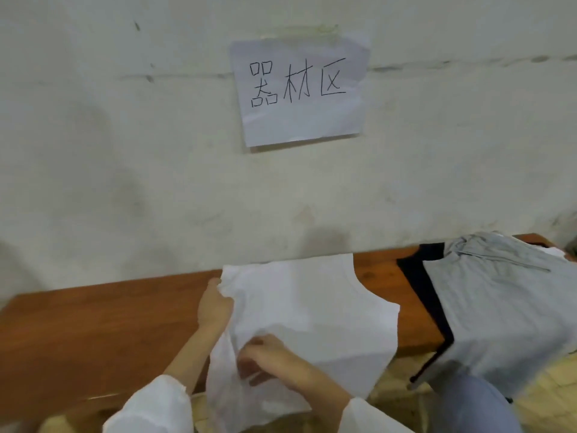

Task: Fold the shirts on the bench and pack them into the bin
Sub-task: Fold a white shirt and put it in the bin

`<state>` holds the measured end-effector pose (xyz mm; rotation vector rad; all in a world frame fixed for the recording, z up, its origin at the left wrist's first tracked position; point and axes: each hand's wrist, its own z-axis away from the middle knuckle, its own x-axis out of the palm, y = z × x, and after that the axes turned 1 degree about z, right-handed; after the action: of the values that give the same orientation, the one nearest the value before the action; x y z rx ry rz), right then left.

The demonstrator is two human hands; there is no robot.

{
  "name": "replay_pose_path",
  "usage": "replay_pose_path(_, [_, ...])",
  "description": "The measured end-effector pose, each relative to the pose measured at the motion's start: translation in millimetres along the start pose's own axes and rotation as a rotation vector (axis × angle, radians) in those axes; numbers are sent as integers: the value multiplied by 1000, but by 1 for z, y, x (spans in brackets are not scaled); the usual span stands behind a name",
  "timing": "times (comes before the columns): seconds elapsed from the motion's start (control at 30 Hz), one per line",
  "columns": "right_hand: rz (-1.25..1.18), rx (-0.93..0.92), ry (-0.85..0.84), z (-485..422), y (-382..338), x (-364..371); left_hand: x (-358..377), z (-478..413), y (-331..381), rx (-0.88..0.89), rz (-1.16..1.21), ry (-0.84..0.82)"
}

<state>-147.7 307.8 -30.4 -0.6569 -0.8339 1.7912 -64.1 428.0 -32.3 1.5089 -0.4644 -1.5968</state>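
A white shirt lies spread across the brown wooden bench, its lower part hanging over the front edge. My left hand grips the shirt's left edge near the top corner. My right hand pinches a fold of the cloth lower down, near the bench's front edge. To the right, a grey shirt lies draped over a black garment on the bench. No bin is in view.
The bench stands against a pale wall with a paper sign taped above it. My knee in blue trousers is at the lower right, over a yellowish floor.
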Motion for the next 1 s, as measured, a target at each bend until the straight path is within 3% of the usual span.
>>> replay_pose_path(0.03, [-24,-60,110,2,5,-12,4,1,0,47,-228,36])
replay_pose_path(0.1, [98,-145,502,-6,17,-43,19,2,5,193,-590,74])
replay_pose_path(0.17, [316,-148,854,-10,29,-76,41,4,12,379,-713,9])
replay_pose_path(0.2, [405,-122,946,-10,36,-93,54,4,13,441,-723,-56])
replay_pose_path(0.33, [836,56,896,-13,68,-130,85,5,4,514,-818,-169])
replay_pose_path(0.5, [1107,-61,792,-30,71,-169,93,33,-15,341,-721,-94])
replay_pose_path(0.63, [1184,-131,647,-42,60,-190,83,50,-17,255,-668,-35])
replay_pose_path(0.73, [1199,-146,649,-37,64,-185,71,39,-26,294,-613,116])
replay_pose_path(0.83, [1184,-126,684,-31,72,-178,66,29,-39,239,-606,69])
replay_pose_path(1.0, [1166,-101,672,-29,68,-178,68,22,-42,366,-705,-67])
